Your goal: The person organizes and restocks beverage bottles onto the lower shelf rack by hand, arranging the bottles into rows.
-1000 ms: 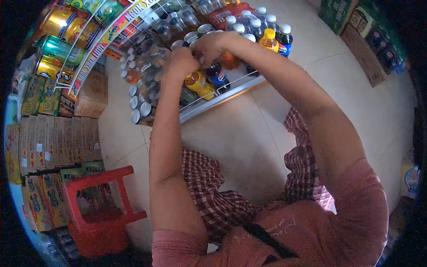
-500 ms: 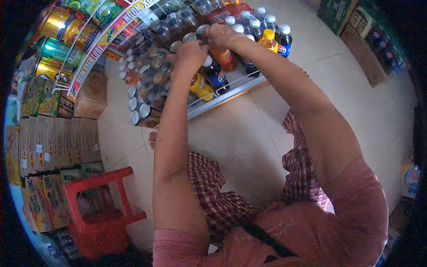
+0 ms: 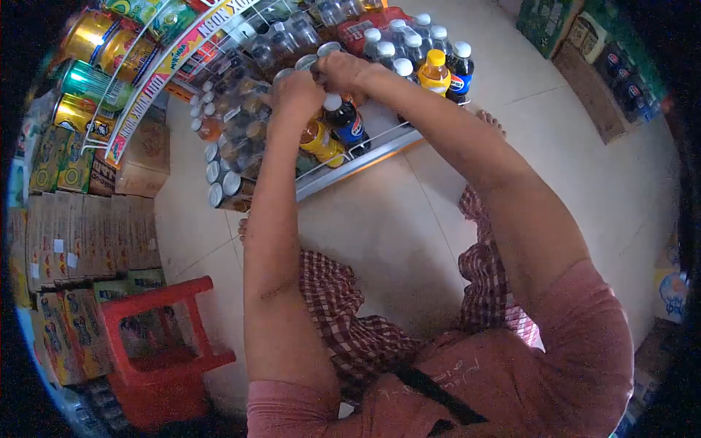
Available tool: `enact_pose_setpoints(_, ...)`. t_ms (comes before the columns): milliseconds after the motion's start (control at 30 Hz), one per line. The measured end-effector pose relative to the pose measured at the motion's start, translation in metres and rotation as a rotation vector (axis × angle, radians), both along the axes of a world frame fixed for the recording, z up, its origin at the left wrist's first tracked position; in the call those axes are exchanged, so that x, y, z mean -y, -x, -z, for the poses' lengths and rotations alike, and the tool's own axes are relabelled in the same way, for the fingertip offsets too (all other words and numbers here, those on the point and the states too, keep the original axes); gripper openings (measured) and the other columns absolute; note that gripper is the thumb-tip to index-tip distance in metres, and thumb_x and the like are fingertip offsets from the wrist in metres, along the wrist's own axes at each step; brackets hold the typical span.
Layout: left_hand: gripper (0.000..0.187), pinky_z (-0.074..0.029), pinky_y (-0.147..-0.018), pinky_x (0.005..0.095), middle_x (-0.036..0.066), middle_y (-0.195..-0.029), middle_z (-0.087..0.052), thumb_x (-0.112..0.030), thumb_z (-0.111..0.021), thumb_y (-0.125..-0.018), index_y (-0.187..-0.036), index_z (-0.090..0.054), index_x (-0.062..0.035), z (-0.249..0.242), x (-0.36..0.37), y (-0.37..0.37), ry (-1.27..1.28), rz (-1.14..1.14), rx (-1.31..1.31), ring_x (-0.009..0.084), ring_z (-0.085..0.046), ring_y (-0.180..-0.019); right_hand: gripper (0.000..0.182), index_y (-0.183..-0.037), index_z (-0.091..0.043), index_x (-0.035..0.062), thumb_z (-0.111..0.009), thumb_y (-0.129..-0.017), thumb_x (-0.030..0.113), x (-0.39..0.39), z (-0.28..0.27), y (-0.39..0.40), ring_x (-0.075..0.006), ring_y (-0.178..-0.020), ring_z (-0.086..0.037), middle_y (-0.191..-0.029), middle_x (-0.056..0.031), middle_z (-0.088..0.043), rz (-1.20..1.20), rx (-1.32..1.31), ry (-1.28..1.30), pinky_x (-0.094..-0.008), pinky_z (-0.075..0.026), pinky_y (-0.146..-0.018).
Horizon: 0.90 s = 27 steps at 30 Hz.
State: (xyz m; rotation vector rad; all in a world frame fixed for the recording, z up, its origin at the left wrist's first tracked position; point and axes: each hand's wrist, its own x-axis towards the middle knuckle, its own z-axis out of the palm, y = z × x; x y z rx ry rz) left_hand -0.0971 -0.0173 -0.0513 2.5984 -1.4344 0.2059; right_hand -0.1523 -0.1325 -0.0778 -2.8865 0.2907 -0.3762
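Note:
Both arms reach forward to a low wire rack (image 3: pixel 365 160) filled with bottles and cans. My left hand (image 3: pixel 298 96) is closed at the silver-topped cans, beside a white-capped Pepsi bottle (image 3: pixel 343 120) and above a yellow bottle (image 3: pixel 322 144). Close to its right, my right hand (image 3: pixel 342 73) has its fingers curled at a can top (image 3: pixel 328 49). What either hand holds is hidden behind the fingers. To the right stand a yellow-capped bottle (image 3: pixel 434 74), another Pepsi bottle (image 3: pixel 461 71) and several white-capped dark bottles.
A red plastic stool (image 3: pixel 158 365) lies tipped at the lower left, near stacked cartons (image 3: pixel 87 233). A curved shelf sign (image 3: pixel 175 62) with large cans (image 3: pixel 91 36) is at the upper left. Boxes (image 3: pixel 591 87) stand at the upper right. Tiled floor (image 3: pixel 387 219) lies below the rack.
Both hands have shifted slightly left. The orange bottle earlier seen upright below my right hand no longer shows at the rack's front, where a gap is visible.

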Motion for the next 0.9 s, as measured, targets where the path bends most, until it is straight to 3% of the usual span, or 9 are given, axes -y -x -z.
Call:
enact_pose_setpoints(133, 0.026, -0.045, -0.080, 0.0426, 0.019, -0.097, -0.060, -0.022, -0.056, -0.074, -0.094, -0.064, -0.0062, -0.005, 0.009, 0.008, 0.063, -0.012, -0.065, 0.0358, -0.057, -0.090, 0.042, -0.108, -0.056, 0.0067, -0.062, -0.071, 0.026, 0.034, -0.018, 0.005, -0.0348, -0.088, -0.058, -0.094, -0.0207, -0.059, -0.108, -0.032, 0.060, -0.0421, -0.046, -0.078)
enact_pose_setpoints(233, 0.027, -0.040, -0.085, 0.0494, 0.016, -0.099, -0.060, -0.025, -0.057, -0.074, -0.098, -0.064, -0.0142, 0.007, 0.018, 0.011, 0.193, 0.091, -0.046, 0.0347, -0.056, -0.095, 0.035, -0.096, -0.060, 0.0064, -0.064, -0.065, 0.023, 0.064, -0.045, 0.032, -0.0332, -0.083, -0.059, -0.087, -0.0172, -0.062, -0.071, -0.045, 0.140, -0.0399, -0.048, -0.073)
enact_pose_setpoints(333, 0.029, -0.032, -0.088, 0.0569, 0.013, -0.104, -0.060, -0.025, -0.057, -0.074, -0.101, -0.063, -0.0182, 0.011, 0.034, 0.032, 0.152, 0.155, -0.021, 0.0332, -0.053, -0.102, 0.036, -0.089, -0.063, 0.0056, -0.069, -0.057, 0.021, 0.048, -0.080, 0.077, -0.0289, -0.078, -0.061, -0.081, -0.0144, -0.063, 0.000, -0.393, 0.209, -0.0363, -0.049, -0.065)
enact_pose_setpoints(400, 0.030, -0.031, -0.087, 0.0557, 0.010, -0.108, -0.059, -0.023, -0.059, -0.073, -0.103, -0.062, -0.0201, 0.009, 0.045, 0.049, 0.016, 0.161, -0.130, 0.0313, -0.051, -0.105, 0.041, -0.095, -0.064, 0.0115, -0.070, -0.055, 0.016, 0.061, -0.053, 0.078, -0.0242, -0.089, -0.061, -0.098, -0.0110, -0.063, 0.066, -0.492, 0.078, -0.0394, -0.049, -0.070)
enact_pose_setpoints(433, 0.032, -0.032, -0.086, 0.0536, 0.013, -0.106, -0.059, -0.023, -0.059, -0.073, -0.103, -0.062, -0.0135, 0.006, 0.047, 0.055, -0.076, 0.185, -0.104, 0.0315, -0.051, -0.105, 0.037, -0.093, -0.064, 0.0102, -0.070, -0.057, 0.016, 0.059, -0.035, 0.077, -0.0236, -0.086, -0.062, -0.094, -0.0126, -0.064, 0.282, -0.333, -0.121, -0.0374, -0.049, -0.070)
enact_pose_setpoints(567, 0.033, -0.031, -0.086, 0.0527, 0.017, -0.106, -0.058, -0.022, -0.061, -0.071, -0.099, -0.061, -0.0036, 0.006, 0.057, 0.070, -0.205, 0.120, -0.093, 0.0343, -0.051, -0.105, 0.032, -0.090, -0.064, 0.0017, -0.065, -0.062, 0.017, 0.049, -0.032, 0.078, -0.0264, -0.085, -0.062, -0.089, -0.0173, -0.063, 0.065, -0.330, 0.128, -0.0365, -0.049, -0.072)
enact_pose_setpoints(633, 0.034, -0.031, -0.086, 0.0533, 0.017, -0.106, -0.059, -0.023, -0.062, -0.071, -0.099, -0.061, -0.0037, 0.007, 0.059, 0.067, -0.225, 0.090, -0.110, 0.0347, -0.051, -0.105, 0.029, -0.085, -0.064, 0.0035, -0.064, -0.056, 0.008, 0.041, -0.038, 0.081, -0.0329, -0.085, -0.060, -0.089, -0.0201, -0.061, 0.081, -0.202, 0.034, -0.0396, -0.049, -0.075)
enact_pose_setpoints(733, 0.038, -0.034, -0.086, 0.0544, 0.017, -0.105, -0.059, -0.028, -0.065, -0.068, -0.097, -0.062, -0.0032, 0.013, 0.059, 0.049, -0.165, 0.077, -0.148, 0.0353, -0.052, -0.103, 0.031, -0.091, -0.062, 0.0023, -0.057, -0.063, 0.013, 0.042, -0.040, 0.063, -0.0343, -0.085, -0.060, -0.090, -0.0210, -0.061, 0.144, -0.134, 0.034, -0.0392, -0.049, -0.074)
enact_pose_setpoints(900, 0.037, -0.034, -0.090, 0.0527, 0.017, -0.111, -0.055, -0.029, -0.065, -0.070, -0.097, -0.062, -0.0030, -0.001, 0.040, 0.045, -0.080, 0.004, -0.113, 0.0376, -0.047, -0.107, 0.028, -0.095, -0.064, 0.0054, -0.059, -0.070, 0.017, 0.015, -0.051, 0.055, -0.0300, -0.094, -0.059, -0.098, -0.0165, -0.061, 0.238, -0.043, -0.008, -0.0376, -0.048, -0.080)
